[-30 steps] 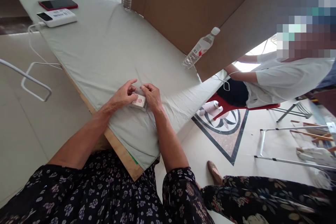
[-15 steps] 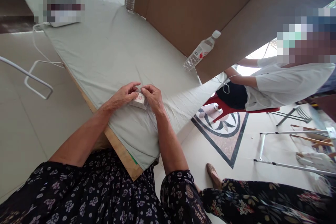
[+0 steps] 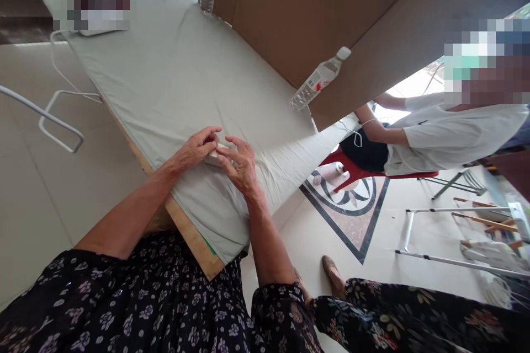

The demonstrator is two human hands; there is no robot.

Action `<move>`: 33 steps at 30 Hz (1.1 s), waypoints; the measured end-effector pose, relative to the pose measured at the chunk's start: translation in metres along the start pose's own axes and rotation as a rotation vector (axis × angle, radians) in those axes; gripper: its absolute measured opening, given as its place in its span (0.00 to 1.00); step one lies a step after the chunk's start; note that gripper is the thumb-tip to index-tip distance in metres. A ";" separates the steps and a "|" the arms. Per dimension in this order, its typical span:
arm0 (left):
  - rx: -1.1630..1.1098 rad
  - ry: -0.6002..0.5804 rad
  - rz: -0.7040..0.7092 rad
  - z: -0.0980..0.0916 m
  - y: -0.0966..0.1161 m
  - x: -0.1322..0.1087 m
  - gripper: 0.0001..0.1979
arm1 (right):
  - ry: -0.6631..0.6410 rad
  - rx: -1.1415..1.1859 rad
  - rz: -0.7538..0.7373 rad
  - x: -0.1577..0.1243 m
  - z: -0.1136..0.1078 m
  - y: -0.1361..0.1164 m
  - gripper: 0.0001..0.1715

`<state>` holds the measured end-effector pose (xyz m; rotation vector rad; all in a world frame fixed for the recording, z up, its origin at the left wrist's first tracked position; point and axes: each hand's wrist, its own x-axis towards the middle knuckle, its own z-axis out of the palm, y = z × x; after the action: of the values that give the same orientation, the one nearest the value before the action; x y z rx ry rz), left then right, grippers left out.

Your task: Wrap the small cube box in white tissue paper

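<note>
Wide tabletop (image 3: 165,80) beyond small box (image 3: 213,160), edge (image 3: 189,242) near

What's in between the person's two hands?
In the head view, a small pale box lies between the left hand and right hand, partly covered by their fingers.

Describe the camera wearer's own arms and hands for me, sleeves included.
The left hand and right hand are bare, with no gloves, watch or bracelet showing. Both forearms are uncovered below loose black fabric sleeves printed with small pale flowers, which end near the elbows.
</note>
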<state>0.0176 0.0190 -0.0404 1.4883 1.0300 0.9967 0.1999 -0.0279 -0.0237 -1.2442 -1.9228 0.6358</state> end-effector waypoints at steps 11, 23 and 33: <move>-0.143 0.113 -0.074 -0.003 0.001 0.000 0.36 | 0.275 0.355 0.277 -0.012 -0.012 0.024 0.36; -0.069 -0.007 -0.105 -0.012 0.001 -0.006 0.49 | 0.202 0.375 0.296 -0.015 -0.008 0.026 0.38; 0.137 0.105 0.007 -0.006 0.004 -0.004 0.36 | 0.270 0.243 0.365 -0.003 -0.004 0.038 0.30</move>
<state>0.0112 0.0165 -0.0359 1.5650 1.1895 1.0354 0.2250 -0.0154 -0.0501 -1.4517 -1.3657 0.8134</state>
